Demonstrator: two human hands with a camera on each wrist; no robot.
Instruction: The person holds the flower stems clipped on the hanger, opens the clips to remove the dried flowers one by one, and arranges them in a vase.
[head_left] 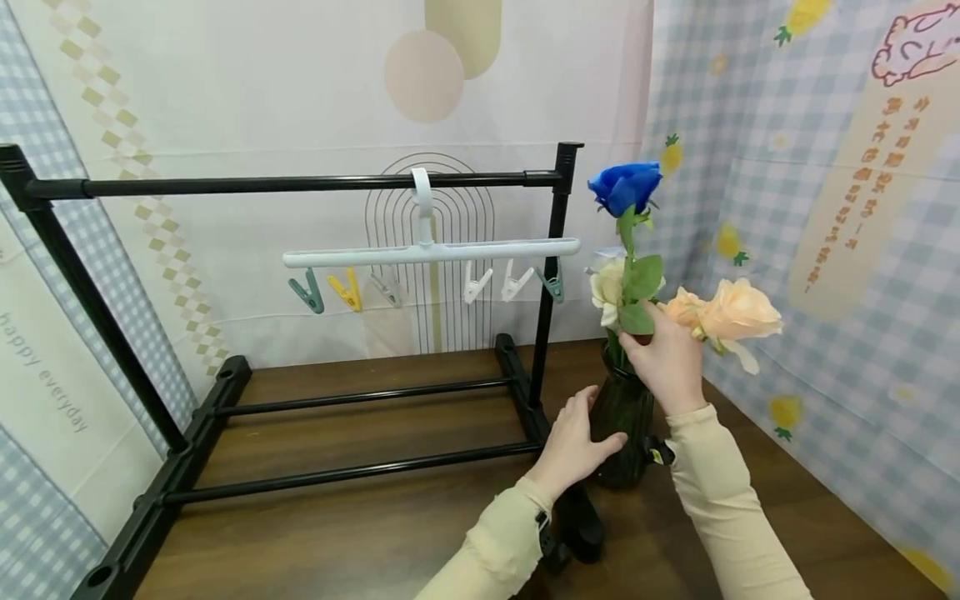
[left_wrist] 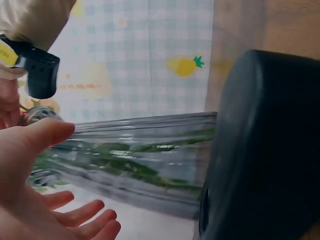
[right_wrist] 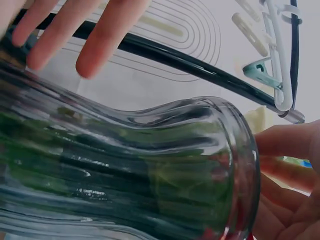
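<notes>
The vase (head_left: 624, 425), dark ribbed glass, stands on the brown table (head_left: 360, 533) just right of the black rack (head_left: 300, 417), near the checked backdrop (head_left: 825, 250). Green stems show through its wall in both wrist views.

The left hand (head_left: 573, 446) rests against the vase's left side, low on the body. Its fingers (left_wrist: 87, 220) are straight and slightly spread, and the thumb (left_wrist: 42, 132) lies along the glass; nothing is pinched or curled around.

The right hand (head_left: 667, 362) is above the vase mouth, its fingers curled around the flower stems. From the head view it grips the bunch just below the blooms; exactly which stems lie inside the grip cannot be told. The peach roses (head_left: 731, 312) lean out to the right of this hand, touching it. The white rose (head_left: 607, 287) sits left of the hand, and the blue rose (head_left: 626, 187) stands upright above the others on a leafy stem.

A white hanger (head_left: 431, 250) with coloured clips hangs from the rack's top bar, well left of the flowers.
</notes>
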